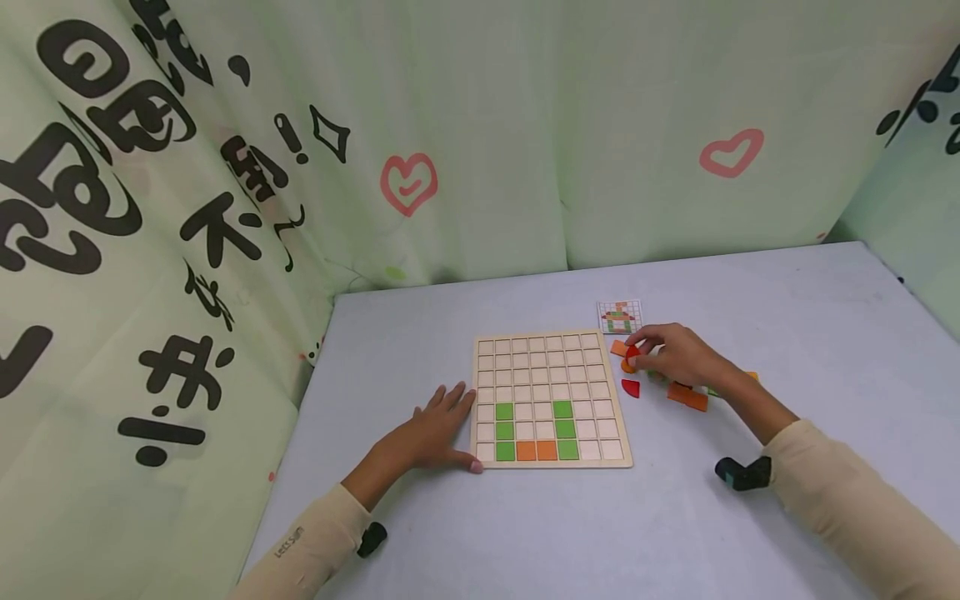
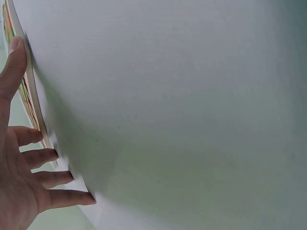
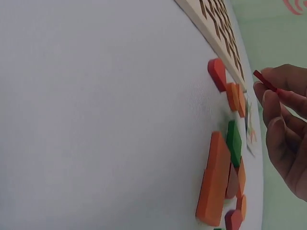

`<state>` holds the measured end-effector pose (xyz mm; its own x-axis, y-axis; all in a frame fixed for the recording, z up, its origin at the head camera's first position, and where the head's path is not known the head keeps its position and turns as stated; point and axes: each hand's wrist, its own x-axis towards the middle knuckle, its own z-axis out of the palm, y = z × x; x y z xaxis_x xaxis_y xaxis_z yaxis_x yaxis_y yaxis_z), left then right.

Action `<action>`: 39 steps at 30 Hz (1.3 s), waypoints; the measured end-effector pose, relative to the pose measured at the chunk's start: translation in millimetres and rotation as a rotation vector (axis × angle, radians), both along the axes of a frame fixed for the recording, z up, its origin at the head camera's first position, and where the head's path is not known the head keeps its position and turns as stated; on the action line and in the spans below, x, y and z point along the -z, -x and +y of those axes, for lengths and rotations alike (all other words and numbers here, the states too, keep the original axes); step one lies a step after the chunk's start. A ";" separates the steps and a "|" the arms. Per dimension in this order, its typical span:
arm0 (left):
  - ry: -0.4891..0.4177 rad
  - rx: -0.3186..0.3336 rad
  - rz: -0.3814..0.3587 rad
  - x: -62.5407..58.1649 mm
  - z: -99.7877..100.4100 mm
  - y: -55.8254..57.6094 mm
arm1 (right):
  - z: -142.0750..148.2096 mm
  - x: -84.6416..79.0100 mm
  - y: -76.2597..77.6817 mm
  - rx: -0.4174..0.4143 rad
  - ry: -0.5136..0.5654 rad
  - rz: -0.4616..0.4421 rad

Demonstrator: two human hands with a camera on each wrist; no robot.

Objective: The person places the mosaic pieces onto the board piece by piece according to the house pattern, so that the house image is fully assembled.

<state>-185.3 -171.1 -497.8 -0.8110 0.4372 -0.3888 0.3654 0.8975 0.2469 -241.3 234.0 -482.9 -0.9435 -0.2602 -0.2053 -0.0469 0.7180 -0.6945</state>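
A wooden grid board (image 1: 536, 342) lies on the table, with green squares (image 1: 504, 429) in two columns and orange squares (image 1: 536, 451) between them at the bottom row. My left hand (image 1: 435, 433) rests at the board's left edge, fingers spread and straight, thumb (image 2: 15, 62) against the rim. Just right of the board, my right hand (image 1: 675, 354) pinches a small red block (image 3: 266, 81) between thumb and fingers, held above the loose blocks. Another red block (image 1: 631, 388), with a rounded side, lies under it near the board's right edge.
A small pattern card (image 1: 619, 317) lies behind the board's right corner. Loose orange blocks (image 1: 687, 397), a green block (image 3: 234, 143) and several others are scattered right of the board. A curtain (image 1: 480, 150) hangs behind the table.
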 end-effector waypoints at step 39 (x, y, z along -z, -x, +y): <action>-0.002 0.003 -0.031 0.0 -1.6 2.2 | -161.1 10.1 6.4 -0.320 0.129 0.004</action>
<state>-187.5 -172.7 -497.8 -0.7976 0.4401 -0.4126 0.3601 0.8960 0.2598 -247.6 72.9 -493.0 -0.8103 -0.5670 -0.1480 -0.2586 0.5727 -0.7779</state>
